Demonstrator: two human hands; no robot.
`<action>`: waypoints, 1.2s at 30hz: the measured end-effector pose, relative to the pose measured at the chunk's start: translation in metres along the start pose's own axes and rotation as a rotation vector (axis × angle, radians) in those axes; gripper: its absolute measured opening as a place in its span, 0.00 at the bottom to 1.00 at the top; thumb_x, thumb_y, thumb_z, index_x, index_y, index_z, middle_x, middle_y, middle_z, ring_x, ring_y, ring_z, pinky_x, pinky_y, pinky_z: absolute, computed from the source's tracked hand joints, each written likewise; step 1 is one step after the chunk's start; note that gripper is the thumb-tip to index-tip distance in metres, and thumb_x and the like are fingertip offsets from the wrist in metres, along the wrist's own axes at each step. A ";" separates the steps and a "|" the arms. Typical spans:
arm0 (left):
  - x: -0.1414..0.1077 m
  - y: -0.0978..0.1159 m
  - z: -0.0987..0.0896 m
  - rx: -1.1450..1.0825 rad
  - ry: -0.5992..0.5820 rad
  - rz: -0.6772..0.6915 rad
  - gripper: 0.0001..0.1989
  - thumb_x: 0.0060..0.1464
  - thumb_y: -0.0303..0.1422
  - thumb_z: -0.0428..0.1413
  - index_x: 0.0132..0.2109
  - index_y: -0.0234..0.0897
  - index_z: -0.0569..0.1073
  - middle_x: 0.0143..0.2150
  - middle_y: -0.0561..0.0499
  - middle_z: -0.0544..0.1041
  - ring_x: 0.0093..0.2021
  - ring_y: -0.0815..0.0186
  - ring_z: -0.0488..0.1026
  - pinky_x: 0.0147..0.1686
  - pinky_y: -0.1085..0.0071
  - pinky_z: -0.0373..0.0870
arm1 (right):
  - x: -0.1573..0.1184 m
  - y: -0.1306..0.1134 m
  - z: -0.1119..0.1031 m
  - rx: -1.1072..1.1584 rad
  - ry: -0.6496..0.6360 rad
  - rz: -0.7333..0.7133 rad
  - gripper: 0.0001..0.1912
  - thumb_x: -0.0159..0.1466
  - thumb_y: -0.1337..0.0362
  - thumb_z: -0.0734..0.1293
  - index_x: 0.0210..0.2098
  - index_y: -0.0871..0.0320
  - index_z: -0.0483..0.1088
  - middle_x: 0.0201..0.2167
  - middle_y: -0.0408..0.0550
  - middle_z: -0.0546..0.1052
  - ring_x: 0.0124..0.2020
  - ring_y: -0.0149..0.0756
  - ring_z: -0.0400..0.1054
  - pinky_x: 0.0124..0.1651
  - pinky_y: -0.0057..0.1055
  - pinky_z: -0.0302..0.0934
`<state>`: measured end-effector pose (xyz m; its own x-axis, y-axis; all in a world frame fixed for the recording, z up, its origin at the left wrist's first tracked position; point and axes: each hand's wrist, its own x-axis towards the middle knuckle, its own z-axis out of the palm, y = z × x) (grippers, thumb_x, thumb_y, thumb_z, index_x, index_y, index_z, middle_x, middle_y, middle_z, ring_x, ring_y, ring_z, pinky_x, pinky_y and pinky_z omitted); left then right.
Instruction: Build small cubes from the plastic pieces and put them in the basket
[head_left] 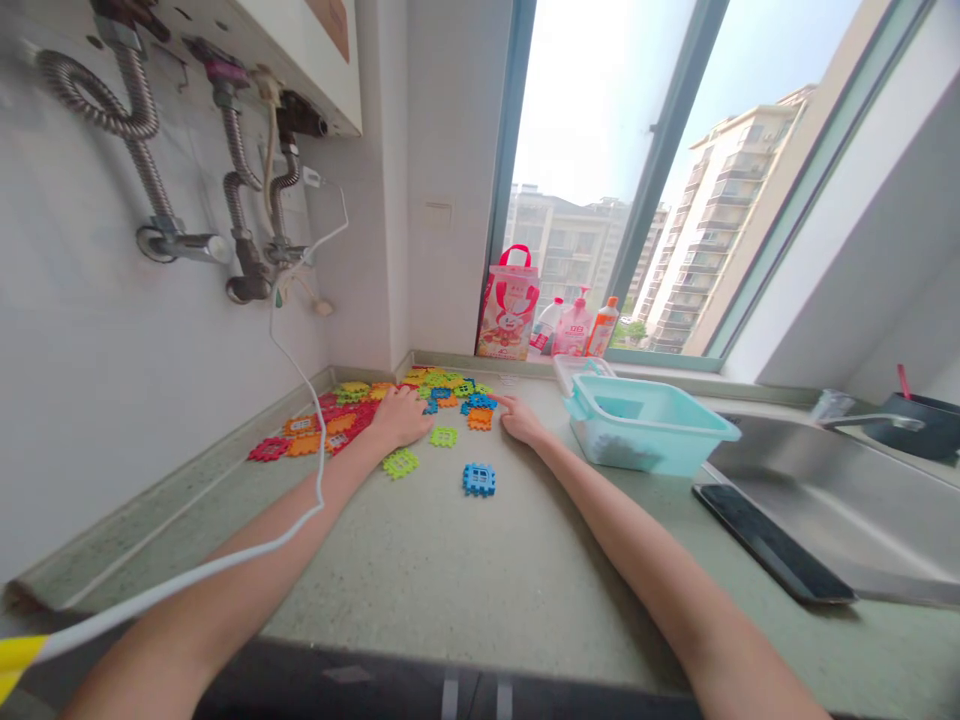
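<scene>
On the speckled grey-green counter (390, 570), the left hand (406, 416) lay over multicoloured notched plastic tiles (360, 412), perhaps steadying them, while the right hand (523, 420) extended its index finger near the blue tile (484, 401), any pinch by either untellable.

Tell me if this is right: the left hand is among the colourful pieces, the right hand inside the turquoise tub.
Not quite: the head view shows the right hand outside the turquoise tub, near a blue piece. The left hand is among the colourful pieces.
</scene>
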<state>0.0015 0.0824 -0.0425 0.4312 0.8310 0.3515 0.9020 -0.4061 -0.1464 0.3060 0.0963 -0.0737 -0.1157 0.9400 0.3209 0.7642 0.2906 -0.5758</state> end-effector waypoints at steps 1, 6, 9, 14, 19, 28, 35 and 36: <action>-0.001 0.002 -0.003 -0.020 0.013 0.020 0.24 0.67 0.49 0.48 0.47 0.38 0.83 0.53 0.37 0.81 0.58 0.47 0.71 0.61 0.50 0.59 | 0.001 -0.002 0.002 -0.034 0.014 0.003 0.32 0.63 0.76 0.62 0.63 0.50 0.74 0.64 0.49 0.74 0.65 0.43 0.68 0.69 0.40 0.59; -0.006 0.009 -0.016 -0.078 -0.025 0.104 0.19 0.65 0.45 0.50 0.42 0.39 0.81 0.47 0.40 0.83 0.52 0.49 0.76 0.57 0.52 0.63 | -0.012 -0.010 0.003 -0.196 0.098 0.023 0.19 0.66 0.70 0.64 0.54 0.55 0.78 0.62 0.54 0.74 0.61 0.43 0.69 0.67 0.36 0.59; -0.007 0.007 -0.020 -0.099 -0.100 0.078 0.15 0.64 0.41 0.51 0.45 0.41 0.81 0.44 0.42 0.84 0.48 0.51 0.79 0.54 0.55 0.66 | -0.027 -0.015 -0.002 -0.280 0.128 0.025 0.12 0.68 0.64 0.66 0.49 0.58 0.77 0.55 0.59 0.77 0.58 0.47 0.70 0.62 0.38 0.61; -0.005 -0.001 -0.023 -0.126 -0.132 0.059 0.15 0.61 0.36 0.52 0.46 0.44 0.82 0.45 0.45 0.85 0.48 0.52 0.80 0.52 0.60 0.68 | -0.063 -0.013 -0.017 -0.353 0.105 0.020 0.09 0.70 0.57 0.68 0.44 0.57 0.74 0.43 0.55 0.81 0.50 0.47 0.73 0.53 0.35 0.63; -0.003 -0.002 -0.020 -0.132 -0.108 -0.025 0.16 0.60 0.45 0.54 0.44 0.44 0.83 0.45 0.44 0.85 0.47 0.51 0.80 0.51 0.60 0.70 | -0.092 -0.010 -0.030 -0.341 0.083 -0.022 0.10 0.71 0.56 0.69 0.46 0.54 0.73 0.45 0.52 0.82 0.51 0.43 0.75 0.51 0.32 0.62; -0.005 -0.001 -0.016 -0.088 -0.065 -0.145 0.28 0.66 0.55 0.46 0.36 0.42 0.81 0.40 0.43 0.84 0.45 0.50 0.80 0.50 0.59 0.68 | -0.103 -0.010 -0.045 -0.320 -0.017 -0.167 0.08 0.70 0.58 0.69 0.46 0.55 0.74 0.44 0.52 0.82 0.47 0.43 0.77 0.50 0.33 0.64; -0.008 0.002 -0.016 -0.128 -0.047 -0.196 0.23 0.55 0.57 0.57 0.35 0.41 0.80 0.40 0.43 0.84 0.45 0.50 0.79 0.49 0.58 0.69 | -0.107 -0.006 -0.049 -0.218 -0.049 -0.265 0.06 0.68 0.61 0.70 0.43 0.54 0.75 0.47 0.51 0.82 0.50 0.43 0.76 0.55 0.35 0.66; -0.008 0.002 -0.015 -0.139 -0.045 -0.210 0.21 0.55 0.54 0.58 0.36 0.41 0.80 0.40 0.44 0.84 0.46 0.50 0.79 0.49 0.58 0.69 | -0.107 -0.007 -0.050 -0.211 -0.047 -0.279 0.06 0.68 0.62 0.70 0.44 0.54 0.76 0.48 0.51 0.82 0.51 0.43 0.76 0.56 0.36 0.66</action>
<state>-0.0010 0.0694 -0.0318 0.2382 0.9176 0.3184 0.9616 -0.2687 0.0552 0.3447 -0.0147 -0.0667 -0.3636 0.8382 0.4066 0.8127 0.4987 -0.3014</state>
